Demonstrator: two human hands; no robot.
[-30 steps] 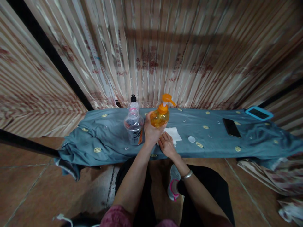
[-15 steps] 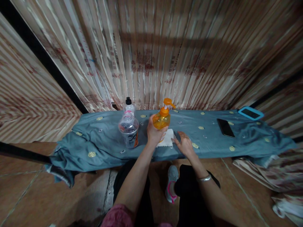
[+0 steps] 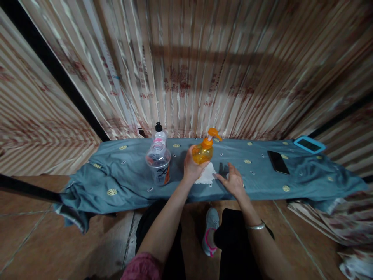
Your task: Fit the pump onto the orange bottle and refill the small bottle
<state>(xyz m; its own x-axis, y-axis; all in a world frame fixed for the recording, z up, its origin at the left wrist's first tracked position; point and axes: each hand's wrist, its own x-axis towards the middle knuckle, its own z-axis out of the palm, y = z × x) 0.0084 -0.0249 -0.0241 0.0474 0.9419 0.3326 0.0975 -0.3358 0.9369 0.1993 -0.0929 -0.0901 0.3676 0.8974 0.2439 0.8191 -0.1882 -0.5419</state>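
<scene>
Left hand (image 3: 192, 168): grip closed round the lower body of a see-through amber bottle with an orange pump top (image 3: 202, 154); a low hold, probably to steady it and leave the pump clear.
Pump bottle: over mid-desk (image 3: 125, 175), leaning slightly, spout toward 4 o'clock; base hidden, so contact below cannot be told.
White jagged-edged cloth (image 3: 206, 175): on the desk, 5 o'clock, just beside the bottle; presumably there for easy reach.
Right hand (image 3: 233, 182): 4 o'clock, grip wide, no object seen in it; thumb by the cloth's edge, touch unclear.
Clear plastic cup with black-and-orange print (image 3: 161, 175): upright, 9 o'clock, perhaps aside to give the hands room.
Clear bottle with black cap (image 3: 159, 136): 10 o'clock, behind the cup.
Flat black phone (image 3: 278, 162): 3 o'clock, well apart.
</scene>
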